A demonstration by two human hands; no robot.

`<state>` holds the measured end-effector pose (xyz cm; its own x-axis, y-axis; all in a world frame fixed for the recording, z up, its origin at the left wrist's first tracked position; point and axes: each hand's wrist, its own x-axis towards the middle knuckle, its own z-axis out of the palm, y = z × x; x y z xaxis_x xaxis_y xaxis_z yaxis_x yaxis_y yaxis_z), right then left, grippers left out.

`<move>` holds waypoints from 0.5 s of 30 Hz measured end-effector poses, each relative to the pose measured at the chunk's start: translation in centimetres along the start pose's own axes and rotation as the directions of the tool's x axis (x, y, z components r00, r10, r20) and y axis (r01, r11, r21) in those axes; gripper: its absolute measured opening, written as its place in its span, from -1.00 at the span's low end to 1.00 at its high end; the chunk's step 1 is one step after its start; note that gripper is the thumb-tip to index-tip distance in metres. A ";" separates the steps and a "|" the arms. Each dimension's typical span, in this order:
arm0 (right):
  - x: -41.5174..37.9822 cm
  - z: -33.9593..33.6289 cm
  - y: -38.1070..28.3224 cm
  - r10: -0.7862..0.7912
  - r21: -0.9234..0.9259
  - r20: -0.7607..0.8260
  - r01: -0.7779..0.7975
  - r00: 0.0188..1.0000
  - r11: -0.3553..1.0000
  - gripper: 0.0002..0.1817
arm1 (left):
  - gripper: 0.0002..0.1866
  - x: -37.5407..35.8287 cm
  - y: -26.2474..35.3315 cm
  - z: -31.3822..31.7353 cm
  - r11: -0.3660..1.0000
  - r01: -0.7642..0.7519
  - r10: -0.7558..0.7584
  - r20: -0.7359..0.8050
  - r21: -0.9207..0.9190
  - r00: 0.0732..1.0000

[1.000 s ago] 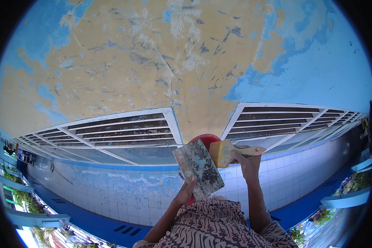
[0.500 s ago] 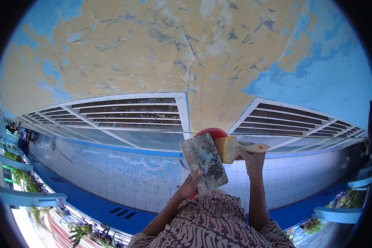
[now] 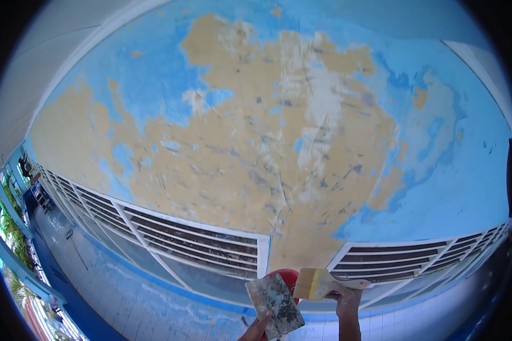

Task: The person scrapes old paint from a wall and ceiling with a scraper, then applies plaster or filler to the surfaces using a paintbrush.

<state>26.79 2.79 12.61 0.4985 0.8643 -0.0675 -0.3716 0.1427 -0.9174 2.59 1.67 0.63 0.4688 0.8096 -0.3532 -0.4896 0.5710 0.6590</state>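
Wall fills most of the view: tan patch mid, blue around it, white smears toward 1 o'clock, dark scuffs scattered, thin crack running down just below centre.

Hands are low, both gripping. Left hand, near 6 o'clock: thumb flat on the face of the board, closed on its lower left edge; other fingers hidden, can't tell how they sit. Right hand, near 5 o'clock: fingers closed round the brush, at the neck and handle. Bristles point to 9 o'clock, handle end to 3.

Board is tilted, top leaning toward 11 o'clock, face mottled grey, dark and pale blue. Bristle tips sit right by its upper right edge; can't tell if they touch. Red tub shows behind the board, partly hidden, rim poking out between board and brush. Can't see what carries it or what's in it.

Further out: white-framed slatted window at 7 to 8 o'clock, second slatted window at 4. Blue band and pale tiles below them. Plants at 8 to 9, beyond blue posts. Small dark shape far off at 9, too small to read.
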 end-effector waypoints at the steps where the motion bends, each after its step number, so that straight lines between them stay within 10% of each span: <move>1: 0.5 0.4 -0.7 -0.056 0.044 -0.018 0.056 0.998 0.997 -0.46 | -0.29 0.6 0.6 0.1 1.000 -0.023 0.023 0.015 0.012 1.000; 6: 1.3 7.2 -11.7 -0.689 -0.101 0.095 0.695 0.719 0.711 -0.63 | -0.29 2.4 2.4 -0.1 0.993 -0.091 0.085 0.079 0.070 0.993; 9: 0.6 14.1 -20.2 -0.925 -0.211 0.356 0.975 0.135 0.061 -0.62 | -0.29 3.0 2.9 0.1 0.988 -0.117 0.106 0.115 0.099 0.988; 11: 0.3 19.9 -24.0 -0.906 -0.153 0.369 0.948 -0.207 -0.279 -0.63 | -0.28 3.2 3.2 0.3 0.984 -0.140 0.125 0.128 0.114 0.984; 12: 1.2 22.9 -25.9 -0.765 -0.130 0.359 0.783 -0.535 -0.608 -0.64 | -0.28 3.3 3.4 0.4 0.981 -0.152 0.136 0.133 0.122 0.982; 15: 2.7 29.7 -29.1 -0.618 -0.157 0.439 0.621 -0.652 -0.768 -0.50 | -0.28 3.3 4.0 0.6 0.972 -0.183 0.161 0.145 0.150 0.976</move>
<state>15.69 15.25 50.71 -0.4397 -0.4397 0.7832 0.7182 0.3515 0.6005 2.60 6.59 2.50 0.4857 0.8625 -0.1421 -0.4513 0.3866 0.8043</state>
